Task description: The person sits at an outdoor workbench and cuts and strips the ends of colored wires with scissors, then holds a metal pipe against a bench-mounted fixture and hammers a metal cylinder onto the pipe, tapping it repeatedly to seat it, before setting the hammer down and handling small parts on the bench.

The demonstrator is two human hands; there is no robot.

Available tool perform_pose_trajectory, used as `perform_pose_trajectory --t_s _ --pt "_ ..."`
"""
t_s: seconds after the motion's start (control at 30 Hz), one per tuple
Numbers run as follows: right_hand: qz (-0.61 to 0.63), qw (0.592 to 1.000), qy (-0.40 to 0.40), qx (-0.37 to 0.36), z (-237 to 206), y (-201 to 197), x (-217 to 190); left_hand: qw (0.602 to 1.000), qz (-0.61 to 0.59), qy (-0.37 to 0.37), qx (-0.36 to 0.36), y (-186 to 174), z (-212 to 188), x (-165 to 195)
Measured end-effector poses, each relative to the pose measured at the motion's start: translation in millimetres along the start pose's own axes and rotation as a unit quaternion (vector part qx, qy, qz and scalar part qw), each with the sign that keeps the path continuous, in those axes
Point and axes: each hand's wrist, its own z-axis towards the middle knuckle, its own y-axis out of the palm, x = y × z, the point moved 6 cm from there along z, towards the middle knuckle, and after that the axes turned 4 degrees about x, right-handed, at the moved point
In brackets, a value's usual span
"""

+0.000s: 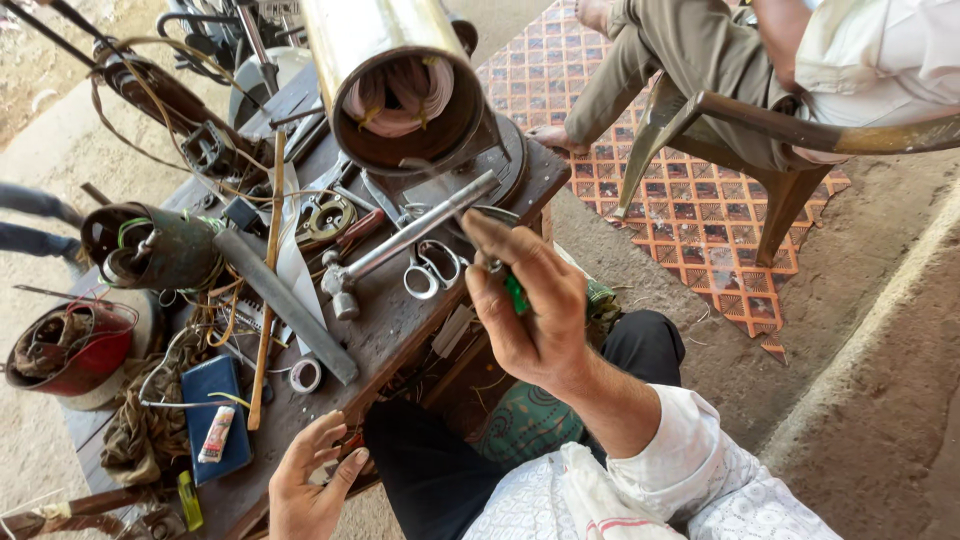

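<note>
While the right hand (530, 305) is raised above the near edge of the counter (400, 325), its fingers (500, 235) are curled together around a green-handled tool (516, 295), of which only a short green part shows below the palm; the tool's working end cannot be made out. Just beyond the hand, toward the far side of the counter, lies a metal hammer (400, 245), its shaft running diagonally and its head toward the person. A pair of scissors (432, 268) lies beside the hammer, between it and the right hand. Above the hammer, at the far edge of the counter, rests a large metal cylinder (395, 85) whose open end shows coiled windings inside.

The left hand (310, 485) is at the near edge of the counter, well apart from the right hand; its fingers (318, 432) are loosely spread, half open, and hold nothing. Just beyond the left hand, on the counter, lie a dark blue notebook (218, 415) with a small white tube (216, 435) on it, a long wooden stick (266, 290), a small roll of tape (305, 375) and a long grey file-like bar (285, 305). Farther from the left hand stands a smaller wound cylinder (155, 250).

Beyond the counter's far side, another person sits on a plastic chair (740, 140) set on a patterned mat (690, 200).
</note>
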Motion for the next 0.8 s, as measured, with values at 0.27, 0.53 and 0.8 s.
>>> perform_pose_trajectory --t_s 0.27,0.53,0.8 --pt "-0.062 0.998 0.03 -0.009 48.8 6.5 4.7 0.998 0.046 0.021 -0.037 36.9 13.3 32.5" --pt "-0.077 0.996 -0.004 -0.033 64.0 19.7 7.0 0.989 0.091 -0.056 -0.101 67.7 9.9 39.3" --pt "-0.102 0.993 -0.05 -0.025 61.3 25.2 15.4 0.995 0.037 0.033 -0.082 65.0 12.5 68.9"
